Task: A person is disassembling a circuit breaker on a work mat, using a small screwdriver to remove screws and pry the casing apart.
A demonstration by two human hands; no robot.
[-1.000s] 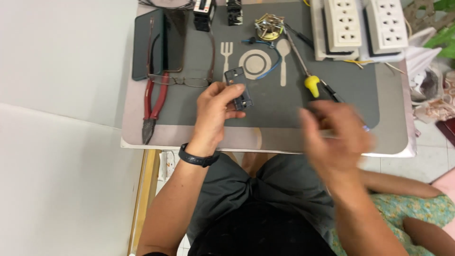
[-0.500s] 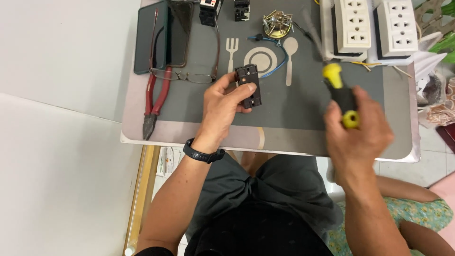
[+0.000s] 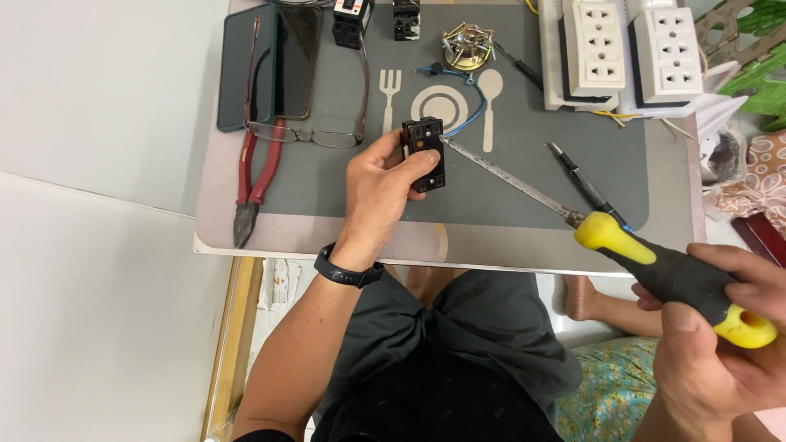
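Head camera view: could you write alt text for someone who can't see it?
A person's left hand holds a small black socket part over a grey mat, while the right hand points a yellow-and-black screwdriver at it. Red pliers, glasses and white power strips lie around.

Bare forearms, black wristband (image 3: 348, 270) on left wrist — dark grey shirt, black shorts

Light: bright, even, soft from above | Shadows: faint, short under the hands and tools on the desk (image 3: 524, 245) | Glare: mild sheen on phone screen (image 3: 293, 57) | Focus: sharp throughout, slight wide-angle stretch at edges
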